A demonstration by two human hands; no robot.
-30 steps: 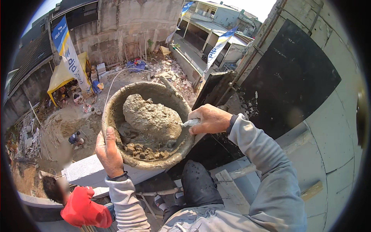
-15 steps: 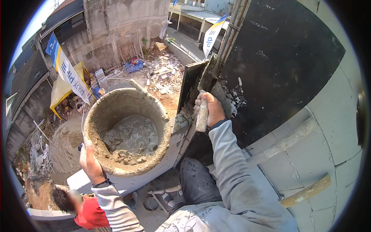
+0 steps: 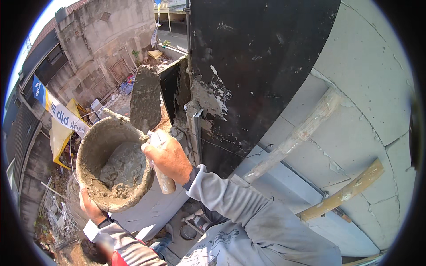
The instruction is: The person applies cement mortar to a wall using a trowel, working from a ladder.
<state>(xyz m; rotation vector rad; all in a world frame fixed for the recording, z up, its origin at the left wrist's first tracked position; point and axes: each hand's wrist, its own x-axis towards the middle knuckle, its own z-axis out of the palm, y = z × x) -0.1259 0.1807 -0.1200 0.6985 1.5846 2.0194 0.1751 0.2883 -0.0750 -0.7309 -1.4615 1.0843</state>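
Observation:
My left hand (image 3: 92, 207) supports a mortar-crusted bucket (image 3: 85, 153) from its near left side, fingers against the outer wall. Wet grey mortar (image 3: 126, 165) lies inside, with thicker clumps along the near edge. Just right of the bucket, my right hand (image 3: 171, 157) is closed round the handle of a trowel (image 3: 145, 97). Its mortar-coated blade points up and away, beyond the bucket's far right rim. The trowel's pale wooden butt (image 3: 165, 181) sticks out below my fist.
A large black panel (image 3: 266, 57) with mortar smears stands ahead, beside a pale block wall (image 3: 372, 124). Two wooden poles (image 3: 293, 137) slant across at right. Below left are a person in red (image 3: 117, 258), a banner (image 3: 57, 108) and a yellow tarp (image 3: 61, 137).
My right hand has brought the trowel left, from the panel's edge to beside the bucket, so the blade shows broadly. My left hand still supports the bucket. The view has swung right.

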